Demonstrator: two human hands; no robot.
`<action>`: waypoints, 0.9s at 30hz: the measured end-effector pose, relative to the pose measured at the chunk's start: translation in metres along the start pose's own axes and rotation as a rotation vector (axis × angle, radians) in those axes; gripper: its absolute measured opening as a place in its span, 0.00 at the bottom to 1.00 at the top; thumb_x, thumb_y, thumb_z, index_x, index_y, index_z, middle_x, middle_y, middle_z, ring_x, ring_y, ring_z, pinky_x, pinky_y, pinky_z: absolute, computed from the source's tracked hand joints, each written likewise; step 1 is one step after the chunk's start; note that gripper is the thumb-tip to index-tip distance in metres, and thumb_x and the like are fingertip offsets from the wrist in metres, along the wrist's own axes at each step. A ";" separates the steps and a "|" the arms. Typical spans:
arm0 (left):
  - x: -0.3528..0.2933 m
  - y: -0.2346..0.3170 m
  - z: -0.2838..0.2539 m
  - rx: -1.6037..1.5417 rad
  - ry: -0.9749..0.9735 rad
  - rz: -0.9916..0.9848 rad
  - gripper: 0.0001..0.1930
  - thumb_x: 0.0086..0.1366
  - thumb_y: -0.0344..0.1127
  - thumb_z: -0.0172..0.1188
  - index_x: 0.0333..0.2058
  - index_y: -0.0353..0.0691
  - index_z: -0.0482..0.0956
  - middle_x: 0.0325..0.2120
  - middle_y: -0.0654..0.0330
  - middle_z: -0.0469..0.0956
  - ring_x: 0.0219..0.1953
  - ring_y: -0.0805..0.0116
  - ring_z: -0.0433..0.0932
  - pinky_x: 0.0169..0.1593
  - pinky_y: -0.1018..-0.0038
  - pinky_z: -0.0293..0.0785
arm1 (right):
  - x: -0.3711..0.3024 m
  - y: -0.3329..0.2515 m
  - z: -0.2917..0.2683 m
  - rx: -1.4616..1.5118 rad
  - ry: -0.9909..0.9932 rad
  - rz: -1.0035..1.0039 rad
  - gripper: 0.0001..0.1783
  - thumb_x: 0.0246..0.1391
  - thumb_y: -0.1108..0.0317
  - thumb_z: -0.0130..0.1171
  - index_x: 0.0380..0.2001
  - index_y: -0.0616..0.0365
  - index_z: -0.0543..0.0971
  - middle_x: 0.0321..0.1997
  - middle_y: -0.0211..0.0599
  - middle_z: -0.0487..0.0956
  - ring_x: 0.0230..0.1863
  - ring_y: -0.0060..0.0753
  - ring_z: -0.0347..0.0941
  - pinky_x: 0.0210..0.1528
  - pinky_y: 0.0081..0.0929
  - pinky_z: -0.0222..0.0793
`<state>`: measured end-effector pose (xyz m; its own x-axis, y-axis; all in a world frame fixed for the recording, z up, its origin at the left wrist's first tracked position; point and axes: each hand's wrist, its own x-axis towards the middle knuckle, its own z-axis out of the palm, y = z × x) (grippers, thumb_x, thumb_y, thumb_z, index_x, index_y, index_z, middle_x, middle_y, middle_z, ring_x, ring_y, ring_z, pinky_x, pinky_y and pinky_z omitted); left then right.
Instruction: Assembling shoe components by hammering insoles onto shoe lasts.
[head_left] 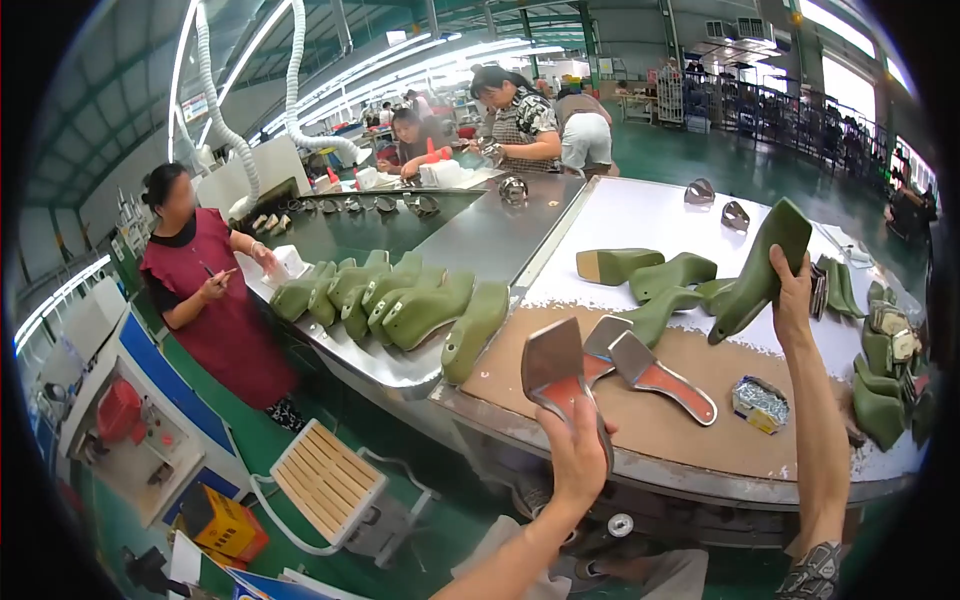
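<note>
Shoe last, green [765, 270], is in the right hand [793, 290], over the right part of the bench [640, 438]. Held at a slant, broad end up and to the far right, other end down toward the near left. Right hand part-closed, grasping the last by its right side; some of the fingers hidden behind it.

Left hand [575, 455] curled round the lower part of a sole piece [555, 365], gripping it at the near edge of the bench. Piece stands tilted: grey, flat, broad part on top, reddish inner face below. Both hands full.

Just right of the held piece, a second reddish sole piece [665, 380] lies on the brown board; another [605, 340] lies partly behind it. Farther right, an open box [762, 405] of small metal bits.

Beyond these, loose green lasts [672, 275] on the bench; far side, two dark strappy uppers [717, 204]. Right edge: more green lasts [878, 410], crowded together.

To the left, a row of lasts [425, 310] on a metal counter [400, 366]. Near left on the floor, a slatted stool [328, 470]. Far left, a co-worker in a dark red apron [215, 300] stands facing the counter. Others at work farther off.
</note>
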<state>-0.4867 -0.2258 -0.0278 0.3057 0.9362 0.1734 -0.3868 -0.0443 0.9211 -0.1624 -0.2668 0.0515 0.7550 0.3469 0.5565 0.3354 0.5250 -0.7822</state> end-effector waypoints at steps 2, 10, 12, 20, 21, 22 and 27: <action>0.000 -0.001 0.003 -0.038 -0.045 -0.135 0.22 0.72 0.54 0.41 0.48 0.37 0.60 0.40 0.54 0.73 0.29 0.67 0.77 0.37 0.71 0.75 | -0.042 -0.046 0.034 0.133 -0.115 0.132 0.22 0.57 0.54 0.60 0.47 0.57 0.71 0.37 0.29 0.75 0.38 0.23 0.73 0.39 0.24 0.73; -0.044 0.030 0.001 -0.742 -0.237 -0.615 0.33 0.65 0.63 0.41 0.56 0.42 0.66 0.47 0.53 0.73 0.45 0.57 0.76 0.49 0.61 0.75 | -0.201 -0.039 0.115 -0.539 -0.390 -0.144 0.29 0.49 0.63 0.66 0.53 0.62 0.69 0.52 0.49 0.71 0.55 0.44 0.68 0.57 0.37 0.63; -0.035 0.022 -0.017 -0.851 -0.377 -0.587 0.32 0.64 0.61 0.40 0.54 0.40 0.69 0.46 0.52 0.74 0.43 0.56 0.77 0.48 0.62 0.75 | -0.207 -0.047 0.113 -0.297 -0.393 0.185 0.37 0.52 0.58 0.65 0.60 0.63 0.62 0.54 0.51 0.69 0.57 0.42 0.66 0.59 0.36 0.62; -0.023 0.031 -0.025 -0.521 -0.357 -0.189 0.31 0.63 0.53 0.45 0.53 0.30 0.69 0.47 0.50 0.75 0.43 0.58 0.76 0.49 0.68 0.74 | -0.251 -0.095 0.047 0.004 -0.860 0.672 0.45 0.48 0.56 0.70 0.61 0.67 0.58 0.59 0.44 0.67 0.62 0.32 0.62 0.62 0.30 0.59; -0.020 0.028 -0.040 -0.387 -0.304 -0.094 0.29 0.65 0.51 0.45 0.55 0.32 0.68 0.51 0.49 0.73 0.48 0.58 0.75 0.52 0.67 0.72 | -0.250 -0.099 0.044 -0.172 -0.890 0.573 0.42 0.47 0.60 0.71 0.59 0.67 0.61 0.56 0.44 0.70 0.60 0.31 0.64 0.60 0.30 0.62; -0.015 0.036 -0.032 -0.732 -0.167 0.075 0.28 0.67 0.52 0.46 0.56 0.34 0.68 0.51 0.50 0.73 0.51 0.58 0.73 0.56 0.64 0.69 | -0.255 -0.097 0.043 -0.231 -0.800 0.392 0.35 0.45 0.68 0.72 0.53 0.65 0.64 0.52 0.47 0.73 0.56 0.32 0.69 0.56 0.30 0.66; -0.008 0.020 -0.066 -0.495 0.115 -0.242 0.20 0.63 0.41 0.59 0.50 0.37 0.68 0.47 0.50 0.73 0.51 0.54 0.72 0.57 0.59 0.69 | -0.270 -0.052 0.021 -0.614 -0.936 -0.192 0.40 0.39 0.71 0.74 0.56 0.57 0.66 0.51 0.48 0.71 0.51 0.49 0.70 0.52 0.37 0.69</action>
<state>-0.5548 -0.2111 -0.0337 0.3503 0.9326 -0.0871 -0.6884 0.3194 0.6512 -0.3953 -0.3715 -0.0520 0.0302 0.8814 0.4714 0.8141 0.2520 -0.5233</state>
